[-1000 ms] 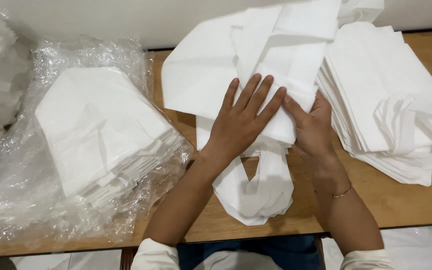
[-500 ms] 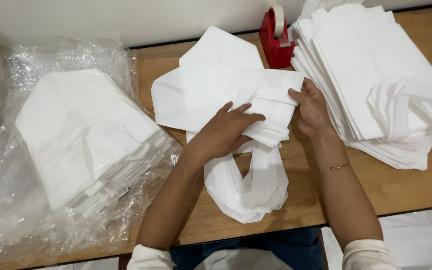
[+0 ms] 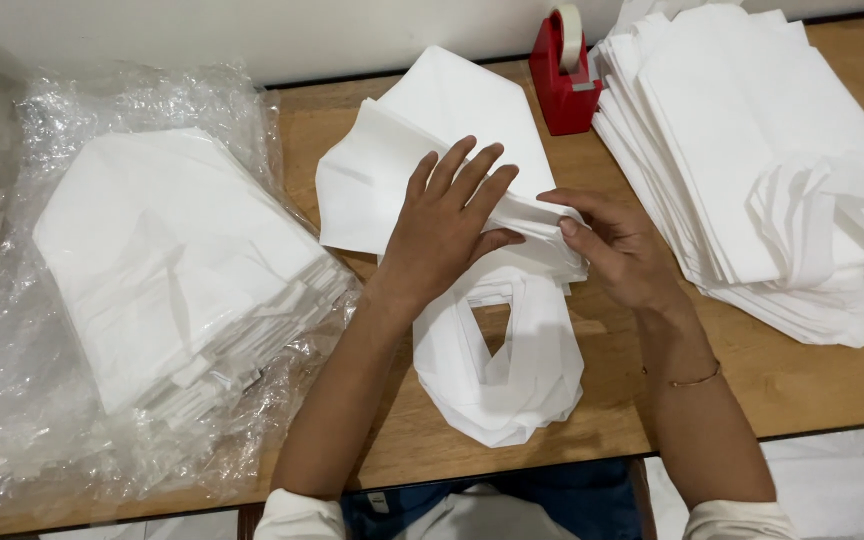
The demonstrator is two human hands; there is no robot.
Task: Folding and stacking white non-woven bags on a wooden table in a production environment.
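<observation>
Here we press a white bag (image 3: pixel 452 140) flat at the middle of the wooden table (image 3: pixel 832 385).

Nearest us, its looped handles (image 3: pixel 502 370) hang toward the table edge. Our left hand (image 3: pixel 447 225) lies on the folded body, fingers spread, likely to pin the layers; our right hand (image 3: pixel 617 250) pinches the folded edge, thumb against fingertips. Left sits a wrapped stack (image 3: pixel 167 270) in clear plastic, right a loose stack (image 3: pixel 772 170), and beyond, a red tape dispenser (image 3: pixel 564 75).

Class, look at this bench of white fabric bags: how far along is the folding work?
Done: a tall pile of folded bags lies at the right. In hand: the left hand presses one bag flat while the right hand pinches its folded edge; the handles hang loose. Left: a stack lying on clear plastic wrap.
</observation>
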